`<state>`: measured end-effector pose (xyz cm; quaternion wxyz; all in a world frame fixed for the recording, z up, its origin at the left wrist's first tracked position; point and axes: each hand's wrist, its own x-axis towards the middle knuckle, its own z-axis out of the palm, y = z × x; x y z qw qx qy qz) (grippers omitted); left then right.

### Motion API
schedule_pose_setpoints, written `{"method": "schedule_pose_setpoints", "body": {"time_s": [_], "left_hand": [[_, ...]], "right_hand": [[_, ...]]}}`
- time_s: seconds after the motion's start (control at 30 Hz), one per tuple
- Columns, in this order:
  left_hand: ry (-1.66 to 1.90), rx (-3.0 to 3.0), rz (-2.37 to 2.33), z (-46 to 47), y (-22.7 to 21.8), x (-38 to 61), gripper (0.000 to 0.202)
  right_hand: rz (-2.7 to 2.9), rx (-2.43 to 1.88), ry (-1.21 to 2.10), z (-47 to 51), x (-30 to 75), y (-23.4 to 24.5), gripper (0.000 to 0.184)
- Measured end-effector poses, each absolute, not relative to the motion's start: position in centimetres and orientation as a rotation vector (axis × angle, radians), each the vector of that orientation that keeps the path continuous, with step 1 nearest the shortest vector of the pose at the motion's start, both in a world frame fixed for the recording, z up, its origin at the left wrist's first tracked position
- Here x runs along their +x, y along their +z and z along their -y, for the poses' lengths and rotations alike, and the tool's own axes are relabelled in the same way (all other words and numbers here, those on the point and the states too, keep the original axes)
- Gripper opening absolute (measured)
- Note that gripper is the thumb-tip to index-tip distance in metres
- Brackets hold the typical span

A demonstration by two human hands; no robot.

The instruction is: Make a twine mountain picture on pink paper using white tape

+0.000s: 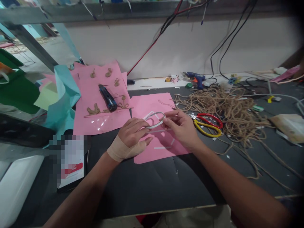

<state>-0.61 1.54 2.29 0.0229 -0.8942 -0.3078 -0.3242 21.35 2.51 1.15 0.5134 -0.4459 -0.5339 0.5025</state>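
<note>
Both my hands hold a thin grey ring over a pink paper sheet on the dark table. My left hand, with a beige bandage round the wrist, has its fingers closed on the ring's left side. My right hand pinches the ring's right side. White strips lie on the pink sheet under the ring.
Red and yellow scissors lie right of my right hand beside a heap of jute cord. A blue utility knife and small cord knots rest on another pink sheet. A blue glue gun lies at the back. A phone is at the left.
</note>
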Motion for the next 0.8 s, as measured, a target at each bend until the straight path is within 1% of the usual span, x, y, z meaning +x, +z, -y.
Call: {"method": "schedule_pose_setpoints", "body": {"time_s": [0.2,0.33,0.5,0.63,0.8], "left_hand": [[-0.981,-2.734,0.942,-1.4,2.4,-0.9,0.018],[-0.906,-2.727,0.945,-1.0,2.5,-0.5,0.019],[-0.890,-2.752,0.917,-0.8,2.2,-0.1,0.019],[-0.847,-2.787,0.938,-0.7,1.9,-0.2,0.024],[-0.802,-2.805,0.956,-0.4,1.8,-0.3,0.030]], "right_hand": [[1.514,-1.096,0.964,-1.5,20.9,1.1,0.015],[1.550,-1.046,0.958,-0.9,20.2,1.3,0.017],[1.528,-1.090,0.943,-0.8,19.7,1.2,0.019],[1.459,-1.097,0.973,-1.0,19.6,0.7,0.019],[1.356,-1.083,1.056,-1.1,19.6,0.4,0.023]]}}
